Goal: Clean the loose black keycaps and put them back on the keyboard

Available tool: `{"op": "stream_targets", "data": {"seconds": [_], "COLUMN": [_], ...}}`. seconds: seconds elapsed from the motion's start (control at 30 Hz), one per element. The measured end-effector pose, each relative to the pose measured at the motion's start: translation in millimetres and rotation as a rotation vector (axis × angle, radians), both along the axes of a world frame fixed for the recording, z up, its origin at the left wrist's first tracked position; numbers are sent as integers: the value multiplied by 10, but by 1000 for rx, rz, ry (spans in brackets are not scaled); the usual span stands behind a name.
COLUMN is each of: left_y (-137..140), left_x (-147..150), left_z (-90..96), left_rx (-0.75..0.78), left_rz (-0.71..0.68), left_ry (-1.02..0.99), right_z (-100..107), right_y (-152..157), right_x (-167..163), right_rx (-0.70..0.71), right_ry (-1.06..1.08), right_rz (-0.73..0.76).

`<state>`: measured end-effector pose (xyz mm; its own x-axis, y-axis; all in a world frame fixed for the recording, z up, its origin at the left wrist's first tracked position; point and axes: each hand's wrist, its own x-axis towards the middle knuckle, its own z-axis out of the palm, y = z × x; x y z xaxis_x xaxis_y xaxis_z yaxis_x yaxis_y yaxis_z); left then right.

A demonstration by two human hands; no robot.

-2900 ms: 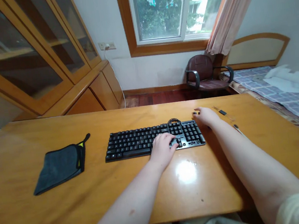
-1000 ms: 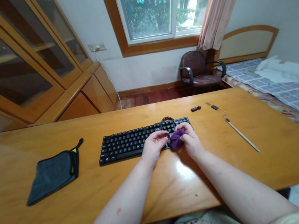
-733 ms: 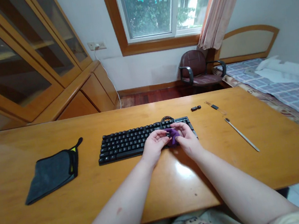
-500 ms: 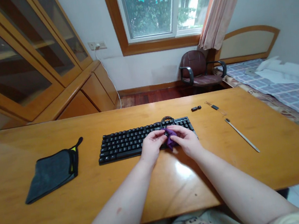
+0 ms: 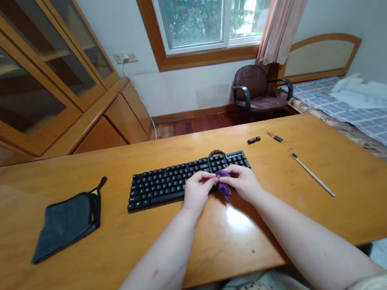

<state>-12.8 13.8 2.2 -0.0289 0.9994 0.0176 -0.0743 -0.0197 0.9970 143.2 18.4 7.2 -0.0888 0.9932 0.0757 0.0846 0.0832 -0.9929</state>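
Both hands meet over the right part of a black keyboard on the wooden desk. My left hand is closed, thumb and fingers pinching a small dark piece that looks like a keycap. A crumpled purple cloth is gripped by my right hand, its loose end hanging below the fingers. The cloth presses against the small piece between the two thumbs. Behind my fingers, some of the keyboard's right-hand keys are hidden. A black loop rises at the keyboard's back edge.
A folded grey cloth with black edging lies on the left of the desk. To the right are a small black object, a wire puller with a black middle and a thin brush. A chair stands beyond.
The purple cloth has shifted in my fingers and its end now hangs lower. My right hand has come down slightly; the dark piece shows more clearly between the thumbs.
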Motion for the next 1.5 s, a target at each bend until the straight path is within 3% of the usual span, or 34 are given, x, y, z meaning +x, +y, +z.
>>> {"op": "stream_targets", "data": {"seconds": [0.13, 0.3, 0.67, 0.83, 1.07, 1.3, 1.5], "left_y": [31, 51, 17, 19, 27, 6, -6], "left_x": [-9, -18, 35, 37, -13, 11, -16], "left_z": [-18, -14, 33, 35, 52, 58, 88], "left_rx": [52, -16, -49, -35, 122, 63, 230], "left_rz": [25, 23, -32, -77, -73, -42, -22], "left_ry": [35, 13, -65, -101, 75, -3, 154], "right_z": [16, 24, -51, -57, -45, -21, 17], "right_y": [2, -3, 11, -16, -1, -18, -17], "right_x": [6, 19, 0, -50, -55, -91, -89], "right_rx": [36, 151, 83, 63, 32, -29, -90], "right_ry": [32, -62, -102, -63, 155, 194, 203], "right_rz": [77, 141, -50, -28, -68, -27, -49]}}
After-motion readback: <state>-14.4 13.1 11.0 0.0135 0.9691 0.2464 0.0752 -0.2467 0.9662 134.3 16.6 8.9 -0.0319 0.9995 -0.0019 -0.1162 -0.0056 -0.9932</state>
